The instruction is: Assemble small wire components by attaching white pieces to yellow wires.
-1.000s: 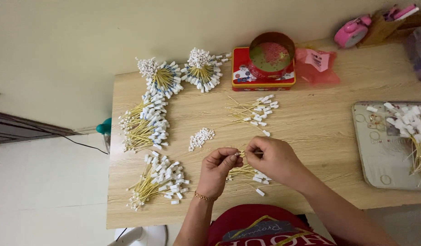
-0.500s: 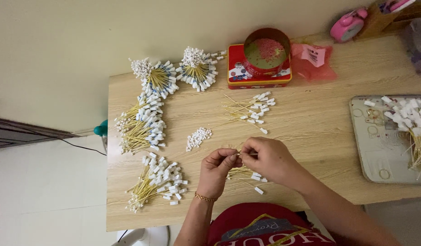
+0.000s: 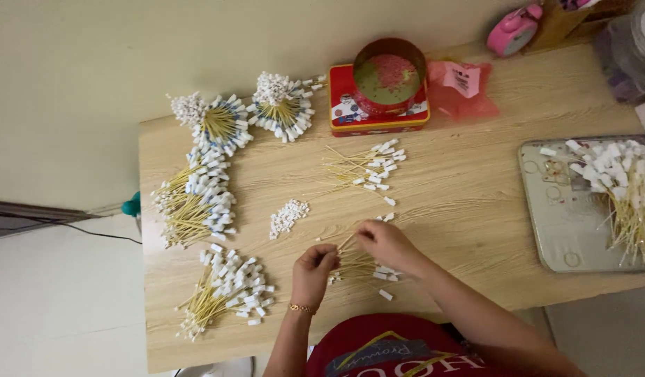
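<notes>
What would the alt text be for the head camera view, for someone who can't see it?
A person's left hand and right hand pinch thin sticks with white tips on a wooden table. Bundles of similar sticks lie to the left, a red tin sits behind.

Pale wood-grain table (image 3: 476,202). Yellow sticks with white tags (image 3: 225,290). Red tin (image 3: 378,112), multicoloured print. Pink clock (image 3: 512,29). Translucent pink bag (image 3: 465,87). Grey tray (image 3: 560,209). Gold bracelet (image 3: 301,308).

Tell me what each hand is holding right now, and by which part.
Both the left hand and the right hand pinch a thin yellow stick above the small stick pile. Which part each hand grips is too small to tell.
</notes>
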